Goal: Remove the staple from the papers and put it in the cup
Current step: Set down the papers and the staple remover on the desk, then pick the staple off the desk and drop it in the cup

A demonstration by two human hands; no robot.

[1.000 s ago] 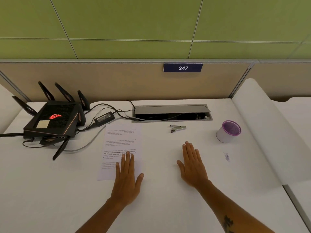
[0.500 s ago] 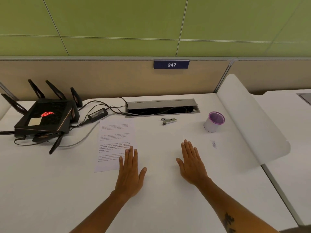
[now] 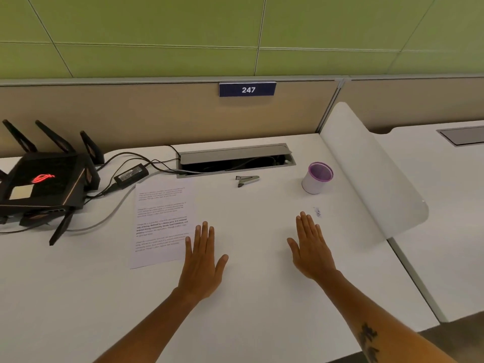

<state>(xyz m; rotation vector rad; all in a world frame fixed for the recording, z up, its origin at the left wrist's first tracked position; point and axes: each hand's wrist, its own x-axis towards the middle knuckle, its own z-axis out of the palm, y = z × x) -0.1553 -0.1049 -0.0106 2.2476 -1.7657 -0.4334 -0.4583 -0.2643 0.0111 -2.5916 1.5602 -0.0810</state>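
Observation:
The printed papers [image 3: 161,221] lie flat on the white desk, left of centre; the staple is too small to make out. My left hand [image 3: 203,260] rests palm down with its fingertips at the papers' lower right corner. My right hand [image 3: 310,251] lies flat on bare desk, holding nothing. A metal staple remover [image 3: 247,180] sits beyond both hands near the cable slot. The white cup with a purple rim [image 3: 316,178] stands upright at the back right, beyond my right hand.
A black router with antennas [image 3: 44,183], a power brick [image 3: 131,175] and cables occupy the back left. An open cable tray [image 3: 235,159] runs along the back. A small smudge mark [image 3: 317,211] is by my right fingertips. A white divider panel [image 3: 366,174] borders the desk's right side.
Both hands stay flat on the desk in about the same place. The view has shifted, showing more of the neighbouring desk on the right.

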